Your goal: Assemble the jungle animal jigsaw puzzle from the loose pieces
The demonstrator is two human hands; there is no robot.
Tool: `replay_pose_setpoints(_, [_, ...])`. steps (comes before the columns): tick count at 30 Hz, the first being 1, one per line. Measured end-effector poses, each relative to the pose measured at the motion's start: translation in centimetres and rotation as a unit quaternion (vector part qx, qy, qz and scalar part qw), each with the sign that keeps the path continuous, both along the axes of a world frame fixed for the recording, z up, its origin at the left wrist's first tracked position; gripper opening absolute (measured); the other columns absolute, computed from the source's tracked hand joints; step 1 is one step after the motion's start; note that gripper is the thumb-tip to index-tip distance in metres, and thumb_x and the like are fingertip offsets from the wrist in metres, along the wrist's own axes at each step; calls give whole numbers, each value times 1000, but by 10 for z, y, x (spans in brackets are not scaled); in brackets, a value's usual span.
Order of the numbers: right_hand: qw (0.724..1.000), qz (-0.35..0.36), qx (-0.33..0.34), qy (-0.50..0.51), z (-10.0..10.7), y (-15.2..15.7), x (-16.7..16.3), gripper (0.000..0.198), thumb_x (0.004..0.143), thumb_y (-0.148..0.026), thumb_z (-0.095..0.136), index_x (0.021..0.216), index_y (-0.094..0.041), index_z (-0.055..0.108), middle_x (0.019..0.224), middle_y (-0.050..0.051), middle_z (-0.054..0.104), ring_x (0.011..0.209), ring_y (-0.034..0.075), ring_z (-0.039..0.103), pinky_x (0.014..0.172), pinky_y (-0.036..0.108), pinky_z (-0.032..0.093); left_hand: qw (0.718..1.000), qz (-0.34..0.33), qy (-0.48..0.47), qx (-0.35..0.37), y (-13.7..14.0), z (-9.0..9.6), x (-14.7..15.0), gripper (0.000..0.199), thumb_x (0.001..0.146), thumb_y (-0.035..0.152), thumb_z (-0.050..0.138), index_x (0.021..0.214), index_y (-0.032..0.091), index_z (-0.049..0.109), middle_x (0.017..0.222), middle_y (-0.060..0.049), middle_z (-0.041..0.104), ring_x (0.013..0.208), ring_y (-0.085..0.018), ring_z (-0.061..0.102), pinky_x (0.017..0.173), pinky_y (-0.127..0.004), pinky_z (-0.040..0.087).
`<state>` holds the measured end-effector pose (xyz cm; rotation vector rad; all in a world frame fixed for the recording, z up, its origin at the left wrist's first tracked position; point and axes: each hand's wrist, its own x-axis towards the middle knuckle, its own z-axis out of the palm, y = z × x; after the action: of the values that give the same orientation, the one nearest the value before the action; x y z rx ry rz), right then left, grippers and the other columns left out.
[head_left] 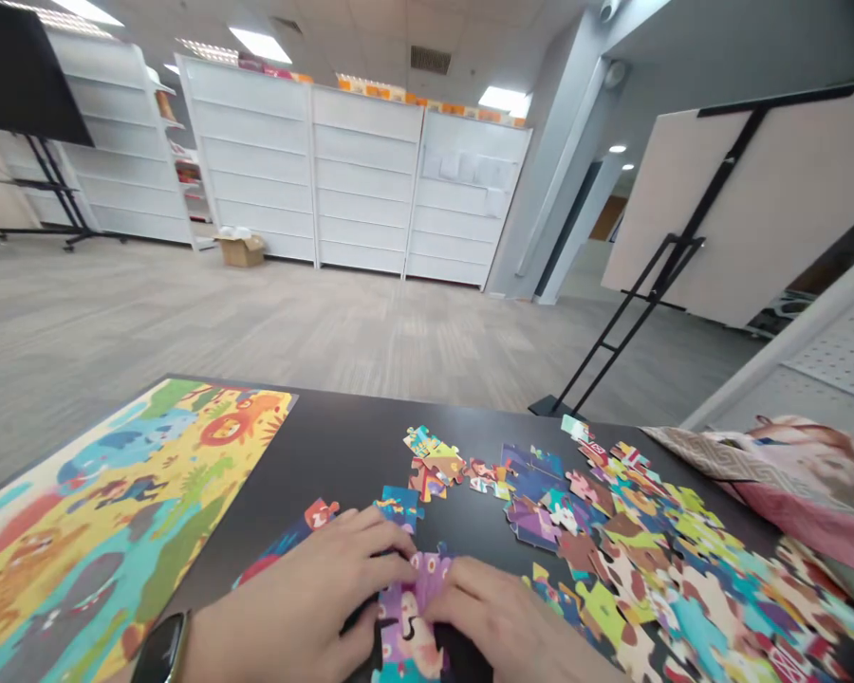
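Observation:
Purple jigsaw pieces (433, 577) lie at the table's near edge, between my two hands. My left hand (342, 588) holds their left side, thumb below and fingertips above. From the right, the bent fingers of my right hand (494, 607) press on the same pieces. A pale figure on purple shows on the jigsaw section (417, 645) just below, touching them. Beyond my left fingers sits a blue jigsaw piece (399, 505). A red-and-blue cluster (309, 522) is partly hidden behind my left hand.
Many loose jigsaw pieces (655, 560) spread over the right of the black table (356, 427). Small clusters (434, 460) lie farther back. A finished animal picture (163, 484) covers the left side. A printed cloth (804, 465) rests at the right edge; an easel (655, 285) stands beyond.

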<state>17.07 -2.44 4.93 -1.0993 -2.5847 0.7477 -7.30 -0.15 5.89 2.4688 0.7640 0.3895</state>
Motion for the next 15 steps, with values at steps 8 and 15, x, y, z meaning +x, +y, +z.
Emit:
replay_pose_setpoints(8, [999, 16, 38, -21, 9, -4, 12, 15, 92, -27, 72, 107, -27, 75, 107, 2, 72, 94, 19, 67, 80, 27, 50, 1000, 0, 22, 4, 4, 0, 1, 52, 92, 4, 48, 133, 34, 58, 135, 0, 60, 122, -24, 56, 111, -43, 46])
replay_pose_setpoints(15, [998, 33, 33, -38, 6, -1, 14, 23, 86, -21, 79, 107, -26, 76, 108, 1, 72, 96, 18, 66, 78, 27, 48, 1000, 13, 21, -14, 0, 5, 4, 39, 96, 24, 60, 134, 34, 59, 135, -3, 61, 124, -28, 58, 113, -51, 45])
